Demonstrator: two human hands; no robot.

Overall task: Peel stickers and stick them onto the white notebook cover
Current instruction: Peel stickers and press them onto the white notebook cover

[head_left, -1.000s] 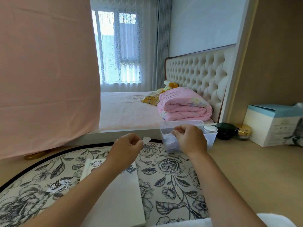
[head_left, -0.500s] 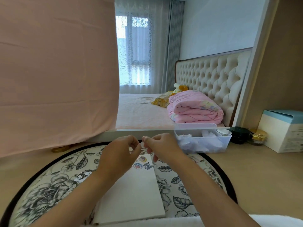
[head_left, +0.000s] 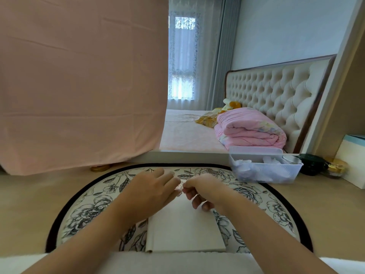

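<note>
The white notebook (head_left: 183,230) lies closed on a round floral mat (head_left: 92,204) in front of me. Both hands meet over its far end. A small, pale sticker (head_left: 180,186) is between them, too small to make out. My left hand (head_left: 154,188) pinches it with thumb and forefinger, its other fingers stretched forward. From the right side, my right hand (head_left: 203,189) pinches the same sticker, its remaining fingers curled down toward the cover. The hands hide the notebook's top edge and any stickers there.
A translucent plastic bin (head_left: 264,173) with crumpled paper stands at the mat's far right. Beyond it are a black jar (head_left: 312,164), a gold-lidded jar (head_left: 335,167) and a white-and-blue box (head_left: 353,161). A pink cloth (head_left: 79,86) hangs at left. A white towel (head_left: 177,263) lies along the near edge.
My right hand left the bin and joined the left hand. Both hands then dropped onto the notebook's far end, and the view tilted down and left.
</note>
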